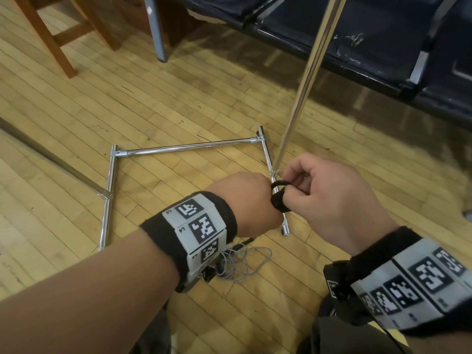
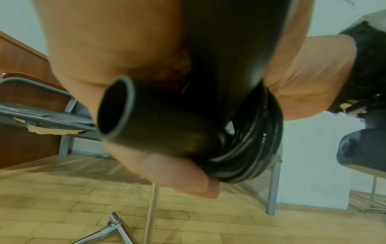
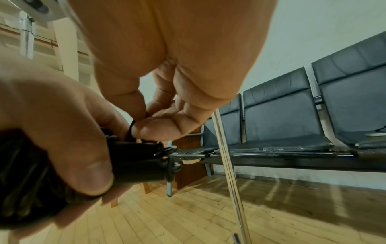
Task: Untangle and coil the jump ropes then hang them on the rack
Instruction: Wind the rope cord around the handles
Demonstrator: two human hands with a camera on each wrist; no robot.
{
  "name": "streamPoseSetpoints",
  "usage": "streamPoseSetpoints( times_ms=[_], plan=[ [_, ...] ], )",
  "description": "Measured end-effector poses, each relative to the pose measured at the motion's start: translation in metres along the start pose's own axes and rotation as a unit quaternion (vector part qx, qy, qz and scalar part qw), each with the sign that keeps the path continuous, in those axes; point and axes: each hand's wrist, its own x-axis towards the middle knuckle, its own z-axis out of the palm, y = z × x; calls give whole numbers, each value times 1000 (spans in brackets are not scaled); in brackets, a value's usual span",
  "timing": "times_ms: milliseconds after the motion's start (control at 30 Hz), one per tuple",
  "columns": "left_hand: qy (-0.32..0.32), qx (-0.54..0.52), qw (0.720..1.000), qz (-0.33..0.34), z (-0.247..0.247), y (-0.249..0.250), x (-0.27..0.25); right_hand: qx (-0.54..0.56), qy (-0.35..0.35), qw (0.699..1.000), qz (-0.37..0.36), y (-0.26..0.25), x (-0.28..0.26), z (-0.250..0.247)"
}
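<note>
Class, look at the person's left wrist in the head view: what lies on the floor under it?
A loose tangle of thin grey rope lies on the wood floor. The left wrist's band covers its near side, so its handles cannot be seen.

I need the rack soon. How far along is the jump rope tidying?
Nothing shows on the rack yet. The left hand grips the black rope, its handles and coils bundled, while the right hand pinches its last loop. The grey rope lies loose on the floor, uncoiled.

Left hand [image 1: 245,200] fisted (knuckles up), right hand [image 1: 329,195] pinching, both grips touching.
</note>
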Motion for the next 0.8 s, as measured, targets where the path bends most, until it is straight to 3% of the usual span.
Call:
streamPoseSetpoints(
  times_ms=[267,800],
  plan=[
    [-2,-53,999,4,0,-2,-1,8,-1,1000,18,2,3,-1],
    [1,-34,999,11,-1,-1,-3,-45,-8,999,27,8,4,-6]
  ],
)
